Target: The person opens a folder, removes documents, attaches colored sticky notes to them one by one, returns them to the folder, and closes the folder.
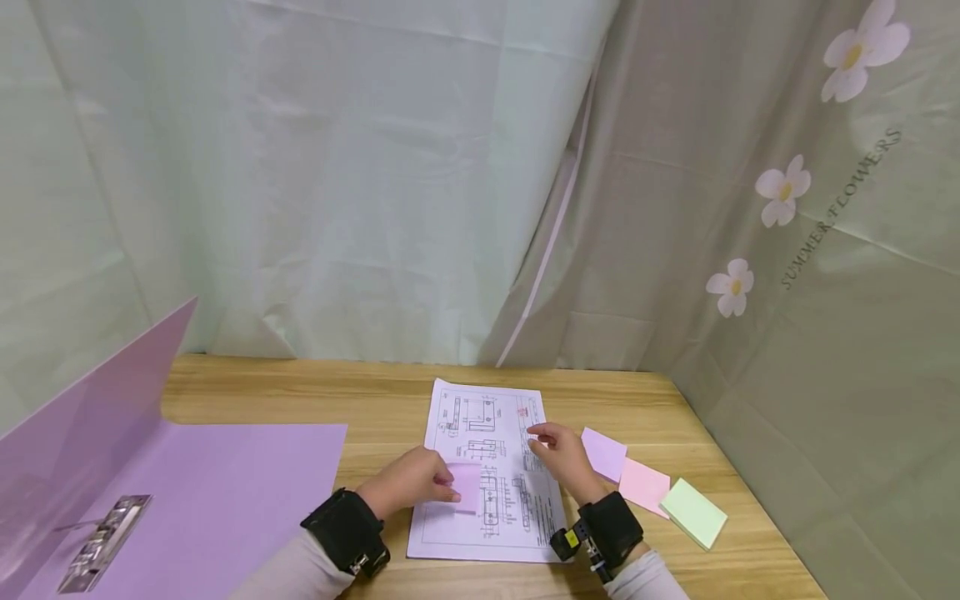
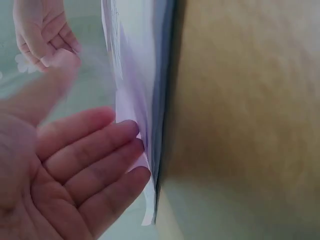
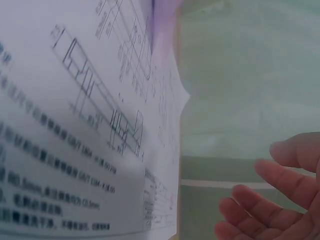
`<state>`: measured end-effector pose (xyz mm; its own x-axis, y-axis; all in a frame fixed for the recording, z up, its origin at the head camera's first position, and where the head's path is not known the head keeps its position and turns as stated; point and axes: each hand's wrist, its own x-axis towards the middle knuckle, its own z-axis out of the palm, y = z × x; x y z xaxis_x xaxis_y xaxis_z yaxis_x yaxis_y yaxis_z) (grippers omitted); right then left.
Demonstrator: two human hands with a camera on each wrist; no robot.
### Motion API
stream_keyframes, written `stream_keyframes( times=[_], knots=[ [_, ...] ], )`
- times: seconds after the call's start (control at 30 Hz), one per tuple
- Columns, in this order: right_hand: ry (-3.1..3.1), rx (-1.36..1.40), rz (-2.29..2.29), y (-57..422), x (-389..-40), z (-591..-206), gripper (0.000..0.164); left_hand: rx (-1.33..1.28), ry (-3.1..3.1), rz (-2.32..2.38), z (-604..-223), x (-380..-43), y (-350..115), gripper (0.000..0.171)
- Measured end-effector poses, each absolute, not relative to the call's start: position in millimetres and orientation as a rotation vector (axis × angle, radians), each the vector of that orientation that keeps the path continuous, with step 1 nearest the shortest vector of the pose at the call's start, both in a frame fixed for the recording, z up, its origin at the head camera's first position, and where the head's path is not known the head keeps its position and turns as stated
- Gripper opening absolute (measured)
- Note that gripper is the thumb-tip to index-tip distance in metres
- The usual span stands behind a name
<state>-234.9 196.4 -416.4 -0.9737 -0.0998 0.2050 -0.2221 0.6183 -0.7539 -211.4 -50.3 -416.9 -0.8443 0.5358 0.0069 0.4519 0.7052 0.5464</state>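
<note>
A stack of printed technical drawings [image 1: 498,537] lies on the table in front of me. On its left half is a purple sticky note [image 1: 468,490], its upper edge slightly raised. My left hand [image 1: 411,483] is at the note's left side. In the left wrist view, that hand's fingers [image 2: 95,160] are nearly straight, their tips at the note and the thumb held apart. My right hand [image 1: 564,458] hovers over the drawing's right edge. Its fingers [image 3: 260,212] are loosely bent in the right wrist view, with nothing between them and the thumb.
To the right lie a purple sticky pad [image 1: 603,454], a pink pad [image 1: 643,487] and a green pad [image 1: 693,512]. An open purple folder [image 1: 247,492] with a metal clip [image 1: 107,543] takes up the left side. Curtains [image 1: 360,183] hang behind the wooden table [image 1: 300,383].
</note>
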Motion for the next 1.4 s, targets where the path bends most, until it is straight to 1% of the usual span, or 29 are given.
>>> stream_keyframes(
  times=[0.1,0.17,0.27,0.47,0.57,0.67,0.83,0.9,1.17,1.23,1.4],
  knots=[
    [-2.723,0.328,1.247,191.5,-233.0,-414.3,0.022,0.801,2.766,0.813,-416.1,-211.8,-51.8,0.027],
    [-2.762,0.372,1.203,186.9,-231.4,-411.7,0.024,0.827,2.780,0.802,-414.3,-212.5,-53.7,0.027],
    [-2.836,0.513,1.070,177.6,-229.2,-407.4,0.027,0.883,2.798,0.781,-410.6,-213.7,-56.6,0.025],
    [-2.952,0.877,0.749,149.7,-223.3,-405.3,0.030,0.989,2.776,0.772,-408.4,-216.3,-60.0,0.023],
    [-2.977,1.017,0.631,136.4,-220.7,-410.1,0.033,1.033,2.776,0.748,-413.6,-218.9,-60.3,0.024],
    [-2.975,1.103,0.529,127.9,-219.7,-418.1,0.037,1.039,2.777,0.703,-419.6,-221.1,-59.4,0.029],
    [-2.998,1.145,0.400,122.6,-219.9,-426.8,0.049,1.000,2.799,0.601,-423.0,-220.8,-56.2,0.043],
    [-3.023,1.148,0.371,121.8,-219.5,-426.6,0.053,0.989,2.803,0.583,-423.0,-220.2,-55.2,0.046],
    [-3.149,1.083,0.305,116.3,-216.8,-423.0,0.073,1.015,2.817,0.535,-423.0,-221.2,-55.6,0.046],
    [-3.173,1.070,0.278,115.0,-216.6,-423.4,0.076,1.010,2.817,0.521,-422.1,-220.2,-56.0,0.050],
    [-3.242,1.087,0.200,112.4,-215.5,-421.8,0.076,0.937,2.804,0.416,-421.9,-216.9,-55.8,0.059]
  ],
)
